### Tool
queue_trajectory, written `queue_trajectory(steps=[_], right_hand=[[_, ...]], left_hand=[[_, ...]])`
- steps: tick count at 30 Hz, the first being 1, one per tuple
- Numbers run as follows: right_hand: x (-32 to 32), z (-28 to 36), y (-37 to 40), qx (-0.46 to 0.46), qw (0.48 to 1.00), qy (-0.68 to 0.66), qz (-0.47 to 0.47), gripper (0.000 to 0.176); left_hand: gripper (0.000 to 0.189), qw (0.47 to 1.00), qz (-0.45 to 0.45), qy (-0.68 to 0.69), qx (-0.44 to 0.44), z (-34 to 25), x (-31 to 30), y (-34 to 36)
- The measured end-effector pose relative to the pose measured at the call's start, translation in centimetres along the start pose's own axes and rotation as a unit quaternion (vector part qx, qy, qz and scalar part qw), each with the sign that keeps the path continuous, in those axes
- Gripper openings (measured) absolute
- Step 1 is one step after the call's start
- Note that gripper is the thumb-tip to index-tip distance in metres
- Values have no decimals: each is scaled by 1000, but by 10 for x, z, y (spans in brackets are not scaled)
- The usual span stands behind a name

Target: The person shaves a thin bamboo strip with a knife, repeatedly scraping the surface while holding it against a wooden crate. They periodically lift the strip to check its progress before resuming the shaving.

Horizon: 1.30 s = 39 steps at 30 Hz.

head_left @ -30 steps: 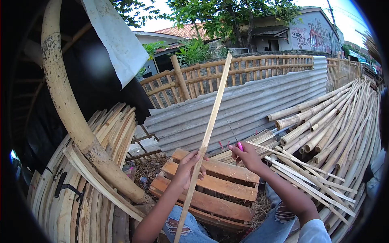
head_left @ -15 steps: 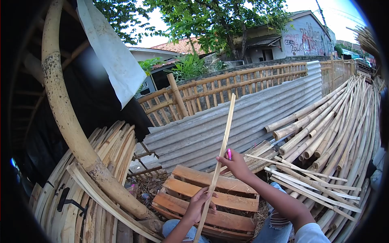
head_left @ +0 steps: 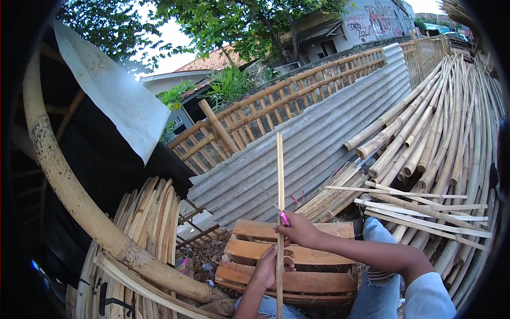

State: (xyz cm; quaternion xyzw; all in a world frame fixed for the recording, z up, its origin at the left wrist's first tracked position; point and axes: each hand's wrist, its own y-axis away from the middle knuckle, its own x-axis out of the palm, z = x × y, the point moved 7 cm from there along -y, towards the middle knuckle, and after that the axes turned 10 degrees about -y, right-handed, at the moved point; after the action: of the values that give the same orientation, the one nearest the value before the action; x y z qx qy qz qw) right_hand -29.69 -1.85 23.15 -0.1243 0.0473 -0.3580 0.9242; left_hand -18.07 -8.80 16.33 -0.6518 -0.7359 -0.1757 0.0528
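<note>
An upright bamboo strip (head_left: 281, 175) stands before me, its lower end running down past the frame's bottom edge. My left hand (head_left: 265, 268) is wrapped round its lower part. Higher up, my right hand (head_left: 298, 229) pinches a small pink object (head_left: 285, 218) against the strip; a thin, dark tip seems to stick out of it, but what it is exactly is too small to tell. Behind both hands lies a slatted wooden crate or bench (head_left: 313, 255), between my knees in blue jeans.
A thick bamboo pole (head_left: 79, 207) slants down on the left, over a stack of split strips (head_left: 151, 212). Corrugated metal sheeting (head_left: 297, 143) and a bamboo fence (head_left: 297, 95) stand ahead. Long bamboo poles (head_left: 425, 127) and loose pale strips (head_left: 430, 212) lie at the right.
The view has tilted and shifted. The strip is now nearly vertical instead of leaning right. My right hand is lower on it, closer to my left hand, with the pink object against the strip.
</note>
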Motion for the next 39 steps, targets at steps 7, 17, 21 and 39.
queue_trajectory(steps=[7,17,21,39], right_hand=[[-33,-10,-25,7,998,-55,-34,31],[-41,-9,-30,7,999,-37,-31,28],[-54,-15,-38,7,993,-95,-71,28],[-25,16,-17,-105,982,155,-3,38]], left_hand=[[44,999,-48,3,2,21,-12,7],[43,997,-55,-43,-40,11,12,-6],[47,998,-47,-47,-21,7,16,-23],[39,998,17,52,10,-10,5,-41]])
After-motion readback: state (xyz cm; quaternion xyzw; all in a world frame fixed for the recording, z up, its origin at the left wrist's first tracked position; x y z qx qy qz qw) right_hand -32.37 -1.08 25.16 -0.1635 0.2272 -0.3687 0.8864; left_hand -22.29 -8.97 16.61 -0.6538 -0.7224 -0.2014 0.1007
